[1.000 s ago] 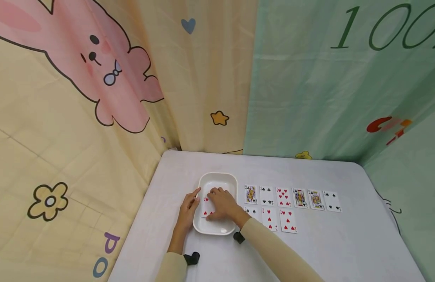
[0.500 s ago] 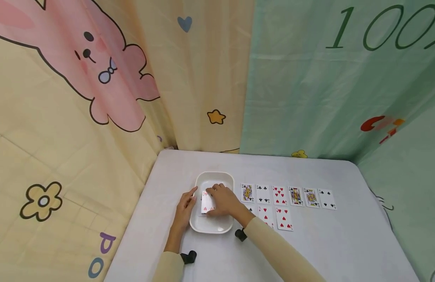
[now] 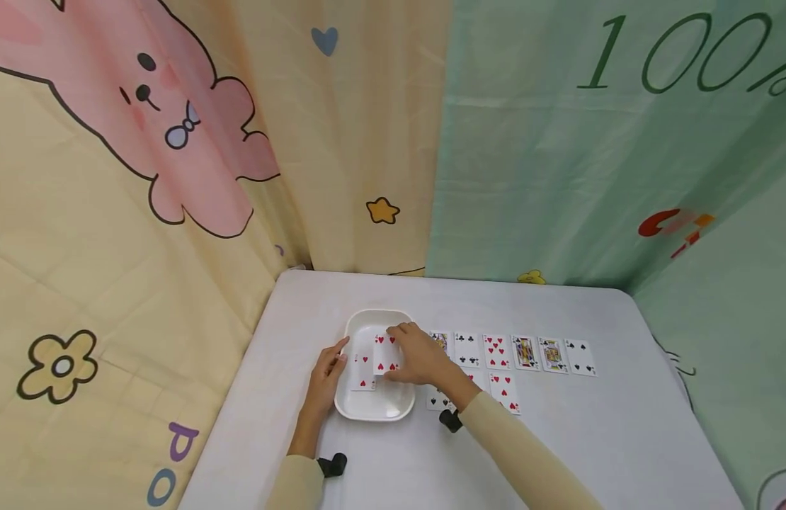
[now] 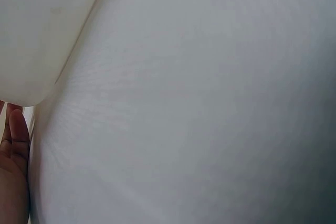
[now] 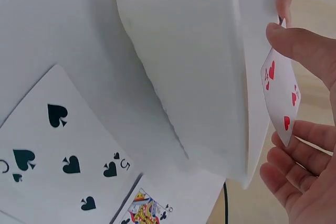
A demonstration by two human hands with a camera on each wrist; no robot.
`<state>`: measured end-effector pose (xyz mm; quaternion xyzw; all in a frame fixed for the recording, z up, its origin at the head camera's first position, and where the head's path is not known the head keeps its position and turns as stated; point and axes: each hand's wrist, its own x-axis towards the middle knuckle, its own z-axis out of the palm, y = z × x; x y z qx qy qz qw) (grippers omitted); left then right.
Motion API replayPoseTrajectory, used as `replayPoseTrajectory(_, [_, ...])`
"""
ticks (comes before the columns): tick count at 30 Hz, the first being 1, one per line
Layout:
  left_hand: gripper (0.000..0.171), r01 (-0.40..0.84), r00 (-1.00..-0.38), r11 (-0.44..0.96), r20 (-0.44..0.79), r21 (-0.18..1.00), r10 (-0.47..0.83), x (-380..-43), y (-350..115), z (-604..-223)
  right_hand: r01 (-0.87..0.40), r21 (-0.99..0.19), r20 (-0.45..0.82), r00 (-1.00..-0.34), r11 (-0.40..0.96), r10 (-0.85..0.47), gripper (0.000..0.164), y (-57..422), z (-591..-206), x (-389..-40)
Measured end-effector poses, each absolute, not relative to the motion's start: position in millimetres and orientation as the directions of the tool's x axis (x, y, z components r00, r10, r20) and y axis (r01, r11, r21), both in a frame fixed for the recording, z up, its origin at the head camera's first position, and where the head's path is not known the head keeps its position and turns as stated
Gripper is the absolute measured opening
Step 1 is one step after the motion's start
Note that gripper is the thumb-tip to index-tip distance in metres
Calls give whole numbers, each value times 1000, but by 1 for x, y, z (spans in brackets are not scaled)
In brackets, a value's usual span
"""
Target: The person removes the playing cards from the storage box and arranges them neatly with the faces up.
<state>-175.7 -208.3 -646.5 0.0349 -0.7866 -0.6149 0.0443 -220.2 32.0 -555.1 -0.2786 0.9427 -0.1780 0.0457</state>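
Note:
My right hand (image 3: 420, 356) pinches a four of hearts (image 3: 385, 355) between thumb and fingertips, above the right part of a white tray (image 3: 375, 409). In the right wrist view that four of hearts (image 5: 282, 90) is tilted, its face towards the camera. Another hearts card (image 3: 363, 375) lies face up in the tray; its number is too small to tell. My left hand (image 3: 323, 382) rests at the tray's left side, fingers fairly straight along the rim. The left wrist view shows only part of this left hand (image 4: 16, 156) beside the tray wall (image 4: 42, 30).
Right of the tray, face-up cards lie in two rows. The back row includes a four of clubs (image 3: 466, 349) and a four of spades (image 3: 581, 358). In front are a five of hearts (image 3: 504, 392) and a five of spades (image 5: 71, 163), partly covered by the right arm.
The right hand has lifted the four of hearts and moved it rightwards within the tray, uncovering the hearts card at left. The left hand stays at the tray's side. The head view has shifted slightly.

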Motion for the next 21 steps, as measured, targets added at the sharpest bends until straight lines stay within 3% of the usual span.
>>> replayPoseTrajectory(15, [41, -31, -995, 216, -9, 976, -102, -174, -208, -646, -452, -373, 76, -885, 811, -459, 86, 103, -536, -211])
replayPoseTrajectory(21, [42, -30, -998, 200, -17, 979, -68, -166, -207, -618, -389, -386, 60, -915, 836, -398, 85, 143, -544, -202])
